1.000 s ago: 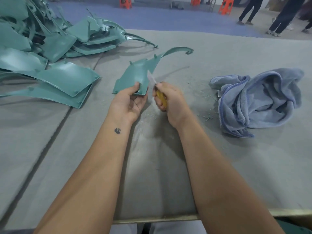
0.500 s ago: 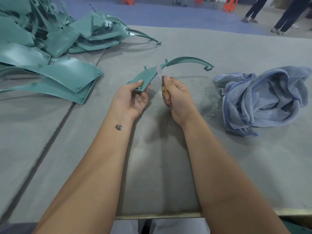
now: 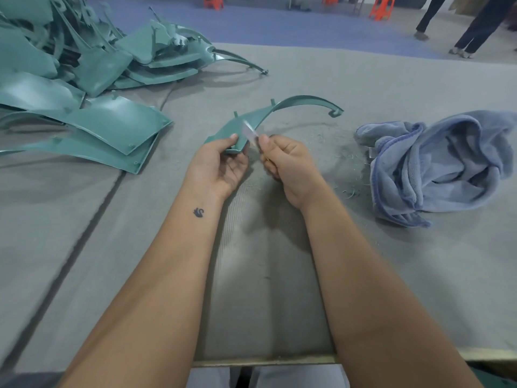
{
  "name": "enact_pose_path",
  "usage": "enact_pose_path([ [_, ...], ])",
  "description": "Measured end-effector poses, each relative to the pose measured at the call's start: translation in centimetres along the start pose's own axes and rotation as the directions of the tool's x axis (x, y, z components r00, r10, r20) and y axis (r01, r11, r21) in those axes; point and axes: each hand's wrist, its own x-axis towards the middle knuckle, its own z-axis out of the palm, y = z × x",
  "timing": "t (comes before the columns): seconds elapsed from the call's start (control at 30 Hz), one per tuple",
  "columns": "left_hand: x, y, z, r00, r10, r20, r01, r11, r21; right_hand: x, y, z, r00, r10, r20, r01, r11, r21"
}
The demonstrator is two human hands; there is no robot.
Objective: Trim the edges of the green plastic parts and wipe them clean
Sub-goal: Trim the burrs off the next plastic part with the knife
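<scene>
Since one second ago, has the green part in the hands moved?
Yes. The green part has tipped flatter, and its curved tip now reaches closer to the blue towel.

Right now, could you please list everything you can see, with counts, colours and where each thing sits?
Green plastic part: one, teal green, held above the table centre.
Pile of green parts: many, too tangled to count, teal green, table's far left.
Knife: one, pale blurred blade, yellowish handle, against the held part's edge.
Towel: one, blue-grey, crumpled on the table's right.
Shavings: scattered, greenish, beside the towel.
Table: one, grey covering.
Stools: three, orange, far floor.
People's legs: two pairs, dark trousers, top right.
Left hand: holds the part.
Right hand: grips the knife.
</scene>
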Motion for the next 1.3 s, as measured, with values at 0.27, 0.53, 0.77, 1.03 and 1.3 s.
enact_pose_path([
  [0.27,-0.1,0.1,-0.2,0.999,0.035,-0.018,-0.036,0.999,-0.013,0.4,-0.1,-0.2,0.977,0.039,-0.21,-0.004,0.987,0.162],
  [0.53,0.3,0.8,-0.7,0.996,0.084,0.0,-0.084,0.995,0.044,0.3,-0.4,-0.7,0.999,0.039,-0.037,-0.034,0.992,0.124],
  [0.77,0.0,0.7,-0.7,0.997,0.02,0.078,-0.031,0.991,0.134,-0.1,-0.4,-0.1,0.996,0.038,0.075,-0.032,0.996,-0.08],
  [1.03,0.0,0.6,-0.6,1.0,0.028,0.003,-0.028,0.991,0.132,0.5,0.1,-0.7,0.999,0.052,0.007,-0.052,0.997,0.051],
  [1.3,-0.2,1.3,-1.1,1.0,-0.007,-0.018,0.008,0.999,0.044,1.6,-0.2,-1.9,0.963,0.171,-0.211,-0.076,0.916,0.395],
])
